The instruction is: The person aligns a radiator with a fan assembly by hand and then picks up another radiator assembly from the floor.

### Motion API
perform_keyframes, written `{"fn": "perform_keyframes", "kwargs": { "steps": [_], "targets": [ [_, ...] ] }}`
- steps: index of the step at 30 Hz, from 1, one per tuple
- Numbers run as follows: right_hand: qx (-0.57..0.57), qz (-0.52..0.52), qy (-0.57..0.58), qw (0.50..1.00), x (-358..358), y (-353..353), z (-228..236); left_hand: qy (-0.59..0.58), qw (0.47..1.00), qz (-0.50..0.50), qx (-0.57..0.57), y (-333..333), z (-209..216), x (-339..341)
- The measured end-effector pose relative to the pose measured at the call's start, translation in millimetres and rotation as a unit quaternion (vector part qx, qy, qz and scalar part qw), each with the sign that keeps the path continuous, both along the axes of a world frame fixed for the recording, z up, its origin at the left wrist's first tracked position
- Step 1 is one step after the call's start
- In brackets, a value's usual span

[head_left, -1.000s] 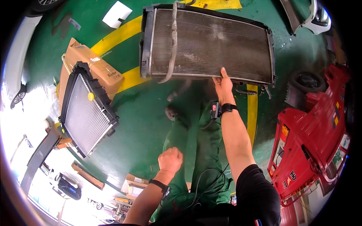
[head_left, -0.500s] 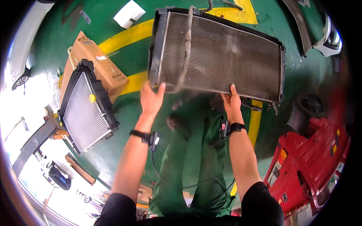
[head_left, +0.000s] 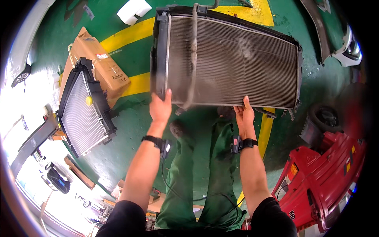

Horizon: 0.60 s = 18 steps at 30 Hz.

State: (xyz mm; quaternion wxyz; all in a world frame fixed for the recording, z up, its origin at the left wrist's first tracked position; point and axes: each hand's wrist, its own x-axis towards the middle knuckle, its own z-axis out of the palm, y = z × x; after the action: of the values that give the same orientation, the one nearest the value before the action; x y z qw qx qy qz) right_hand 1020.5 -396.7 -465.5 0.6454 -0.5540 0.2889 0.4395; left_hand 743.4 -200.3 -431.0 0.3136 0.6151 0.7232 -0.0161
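A large, dusty car radiator (head_left: 233,63) with a dark frame is in front of me, its finned face toward me. A grey hose (head_left: 194,51) hangs down across its left part. My left hand (head_left: 160,108) grips the lower left corner, thumb on the front. My right hand (head_left: 245,114) holds the bottom edge right of the middle, with the thumb over the face and the fingers underneath. Both hands are closed on the radiator; the fingers behind it are partly hidden. A black strap with a small device sits on each wrist.
To the left, a cleaner silver radiator (head_left: 81,112) with a yellow cap leans by a long cardboard box (head_left: 96,63). A red floor machine (head_left: 321,173) and a black wheel (head_left: 325,115) stand at right. White foam (head_left: 133,11) lies on the green floor. My legs are below.
The radiator appears larger and its lower edge has come slightly down toward me. Both hands have moved with it, still gripping. The silver radiator and box sit slightly further left in view.
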Motion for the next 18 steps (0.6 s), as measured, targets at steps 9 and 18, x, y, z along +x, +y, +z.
{"fn": "perform_keyframes", "kwargs": {
  "steps": [9,18],
  "targets": [
    [0.011,-0.005,0.015,1.0,3,10,7,-0.019,0.999,-0.028,0.009,15,2,-2],
    [-0.335,0.092,-0.127,0.929,142,-91,16,-0.079,0.995,-0.04,-0.049,28,3,0]
  ]
}}
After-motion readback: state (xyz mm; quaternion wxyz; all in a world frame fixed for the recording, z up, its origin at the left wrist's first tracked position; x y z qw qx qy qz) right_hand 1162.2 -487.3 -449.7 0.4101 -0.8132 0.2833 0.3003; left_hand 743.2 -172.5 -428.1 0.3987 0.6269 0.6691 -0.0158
